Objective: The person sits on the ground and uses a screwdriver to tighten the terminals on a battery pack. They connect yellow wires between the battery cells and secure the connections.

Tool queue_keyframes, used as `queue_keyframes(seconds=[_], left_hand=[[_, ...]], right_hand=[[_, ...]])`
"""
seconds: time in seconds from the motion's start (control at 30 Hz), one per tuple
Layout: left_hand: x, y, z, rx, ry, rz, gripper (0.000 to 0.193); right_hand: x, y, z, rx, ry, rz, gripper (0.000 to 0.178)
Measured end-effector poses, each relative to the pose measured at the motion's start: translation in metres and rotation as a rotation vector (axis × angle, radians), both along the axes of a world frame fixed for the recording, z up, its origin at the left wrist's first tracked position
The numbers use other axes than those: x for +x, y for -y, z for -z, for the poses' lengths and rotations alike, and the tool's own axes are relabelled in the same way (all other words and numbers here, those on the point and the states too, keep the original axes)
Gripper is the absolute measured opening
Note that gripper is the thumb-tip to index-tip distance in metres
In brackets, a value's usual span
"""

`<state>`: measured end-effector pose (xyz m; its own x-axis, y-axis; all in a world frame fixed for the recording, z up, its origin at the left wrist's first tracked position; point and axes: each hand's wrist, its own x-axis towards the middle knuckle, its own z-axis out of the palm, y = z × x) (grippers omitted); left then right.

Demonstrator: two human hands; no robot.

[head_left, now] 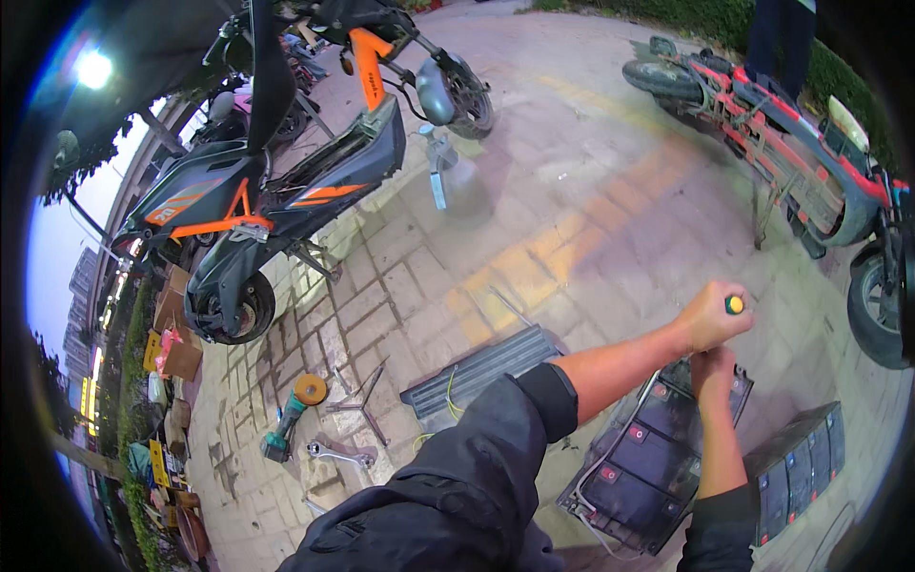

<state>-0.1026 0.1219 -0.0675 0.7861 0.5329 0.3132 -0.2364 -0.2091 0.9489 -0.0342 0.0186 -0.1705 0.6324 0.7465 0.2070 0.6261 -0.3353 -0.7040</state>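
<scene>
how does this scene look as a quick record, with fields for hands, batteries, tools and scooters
left hand: closed around a yellow-ended handle
right hand: just below the left, over the battery pack; its grip is hidden
batteries: the pack beneath the hands; second pack to its right
tools: grinder and wrench, both on the paving
scooters: orange-and-dark scooter upright at left; red scooter at right
</scene>
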Motion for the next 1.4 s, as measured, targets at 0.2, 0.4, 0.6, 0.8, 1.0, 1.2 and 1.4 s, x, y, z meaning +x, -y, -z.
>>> queue_keyframes(seconds=[0.2,0.4,0.6,0.8,1.0,1.2,1.4], left_hand=[[-0.007,0.001,-0.007,-0.047,-0.050,-0.021,0.028],[-0.059,0.013,0.034,0.181,-0.115,-0.149,0.052],[-0.178,0.000,0.071,-0.030,-0.423,-0.299,0.042],[-0.212,0.017,0.084,-0.018,-0.558,-0.283,0.035],[-0.261,-0.004,0.107,0.290,-0.796,-0.348,0.035],[-0.364,-0.023,0.158,-0.037,-0.967,-0.396,0.028],[-0.434,-0.013,0.156,0.129,-1.195,-0.387,0.023]], right_hand=[[0.009,-0.014,0.016,0.071,-0.138,-0.064,0.014],[0.015,-0.005,0.008,0.026,-0.117,-0.134,0.019],[-0.001,0.004,-0.025,0.088,-0.047,-0.170,0.024],[0.008,0.000,-0.036,0.133,-0.025,-0.161,0.024],[-0.004,0.015,-0.097,0.137,0.094,-0.349,0.027],[-0.039,0.053,-0.106,0.239,-0.313,-0.274,0.029],[-0.055,0.080,-0.093,0.047,-0.510,-0.131,0.021]])
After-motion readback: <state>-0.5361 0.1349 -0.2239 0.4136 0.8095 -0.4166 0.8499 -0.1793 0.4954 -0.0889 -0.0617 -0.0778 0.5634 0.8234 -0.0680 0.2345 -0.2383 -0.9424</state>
